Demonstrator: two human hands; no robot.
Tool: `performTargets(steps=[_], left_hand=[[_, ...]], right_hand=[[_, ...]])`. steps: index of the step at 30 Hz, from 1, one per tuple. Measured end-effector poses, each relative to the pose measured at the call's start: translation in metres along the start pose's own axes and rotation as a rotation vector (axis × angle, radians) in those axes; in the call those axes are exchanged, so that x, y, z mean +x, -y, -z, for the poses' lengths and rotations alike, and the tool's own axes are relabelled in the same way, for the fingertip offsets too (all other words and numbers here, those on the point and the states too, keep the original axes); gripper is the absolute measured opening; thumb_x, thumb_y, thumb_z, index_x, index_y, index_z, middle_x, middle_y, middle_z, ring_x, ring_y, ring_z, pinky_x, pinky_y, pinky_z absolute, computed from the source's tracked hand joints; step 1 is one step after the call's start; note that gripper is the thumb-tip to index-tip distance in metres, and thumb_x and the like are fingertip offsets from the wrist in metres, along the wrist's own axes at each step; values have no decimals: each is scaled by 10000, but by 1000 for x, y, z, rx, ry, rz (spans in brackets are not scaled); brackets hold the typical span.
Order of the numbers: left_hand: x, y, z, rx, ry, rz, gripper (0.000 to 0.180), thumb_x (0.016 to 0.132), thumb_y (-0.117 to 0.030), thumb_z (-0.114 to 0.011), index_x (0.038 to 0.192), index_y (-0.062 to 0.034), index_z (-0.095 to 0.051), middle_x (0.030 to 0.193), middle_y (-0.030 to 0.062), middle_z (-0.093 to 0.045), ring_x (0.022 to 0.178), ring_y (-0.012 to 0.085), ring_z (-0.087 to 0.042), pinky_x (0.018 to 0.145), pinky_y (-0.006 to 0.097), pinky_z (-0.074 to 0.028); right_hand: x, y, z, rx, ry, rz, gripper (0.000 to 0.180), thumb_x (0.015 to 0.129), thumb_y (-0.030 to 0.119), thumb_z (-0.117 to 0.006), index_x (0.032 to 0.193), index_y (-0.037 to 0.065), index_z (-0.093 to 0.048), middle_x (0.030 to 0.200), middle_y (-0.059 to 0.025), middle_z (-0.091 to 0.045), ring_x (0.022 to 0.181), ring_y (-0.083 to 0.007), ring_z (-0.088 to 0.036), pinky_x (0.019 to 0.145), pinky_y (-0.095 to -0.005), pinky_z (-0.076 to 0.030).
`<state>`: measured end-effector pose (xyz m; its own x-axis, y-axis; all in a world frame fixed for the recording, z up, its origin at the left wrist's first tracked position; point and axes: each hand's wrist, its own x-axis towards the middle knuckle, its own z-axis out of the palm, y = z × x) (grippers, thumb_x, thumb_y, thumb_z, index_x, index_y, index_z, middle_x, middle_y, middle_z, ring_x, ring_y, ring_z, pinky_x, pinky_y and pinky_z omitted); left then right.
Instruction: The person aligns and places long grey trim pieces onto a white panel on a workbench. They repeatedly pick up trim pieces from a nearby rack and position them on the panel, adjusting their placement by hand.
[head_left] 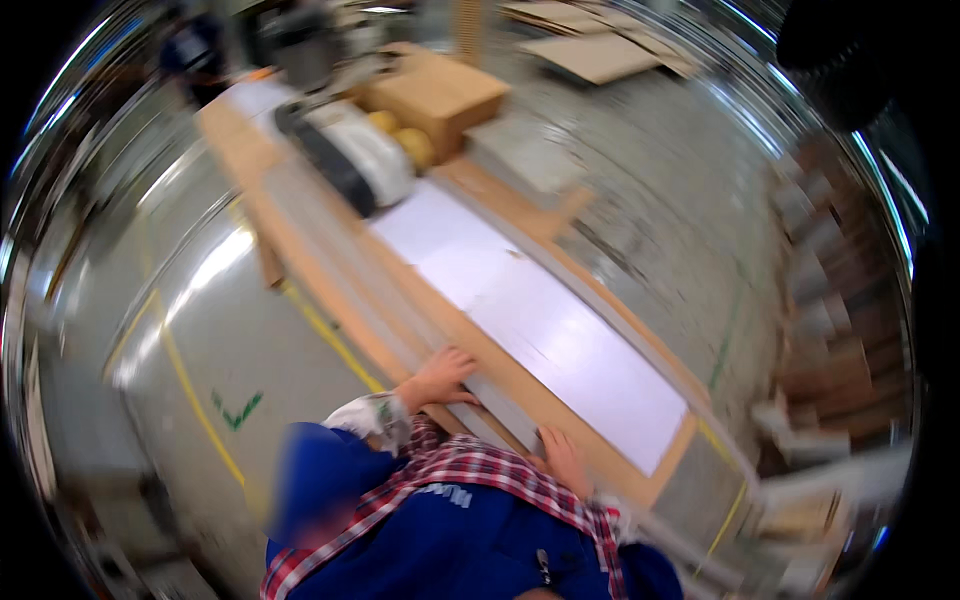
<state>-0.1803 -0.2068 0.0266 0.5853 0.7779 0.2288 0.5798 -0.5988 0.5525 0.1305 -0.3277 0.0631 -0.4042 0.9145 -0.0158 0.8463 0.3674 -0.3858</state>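
My left hand is at the near edge of the bench, with its fingers and thumb bent over a long narrow grey-brown board. Farther right, my right hand has its fingers at the same board's edge; its palm side is hidden and blurred. The board lies along the near side of the wooden bench, and more long strips run beside it toward the far left. Beyond my hands a long white panel is set along the bench top.
On the bench's far part stand a white and black machine, yellow round parts and a cardboard box. Flat sheets lie on the floor behind. Stacked brown boards line the right side. A person stands far left.
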Motion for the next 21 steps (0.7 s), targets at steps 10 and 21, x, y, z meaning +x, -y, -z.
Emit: performTargets(steps=[10,21], left_hand=[[3,62,-36,190,-24,20,598,601,-461,-773,1006,-67,-577,972,135,-565,961,337,-503,946,486,-322],[37,11,-32,266,1,-43,576,672,-460,-722,1024,-36,-558,976,159,-548,968,356,-484,947,466,-307]], right_hand=[[25,-13,-32,-64,26,-80,207,746,174,-566,880,18,-544,880,-152,-582,859,-313,-575,739,-411,-482],[17,-60,-48,107,-95,-100,247,699,182,-633,896,56,-553,850,-137,-590,847,-337,-566,703,-467,-426]])
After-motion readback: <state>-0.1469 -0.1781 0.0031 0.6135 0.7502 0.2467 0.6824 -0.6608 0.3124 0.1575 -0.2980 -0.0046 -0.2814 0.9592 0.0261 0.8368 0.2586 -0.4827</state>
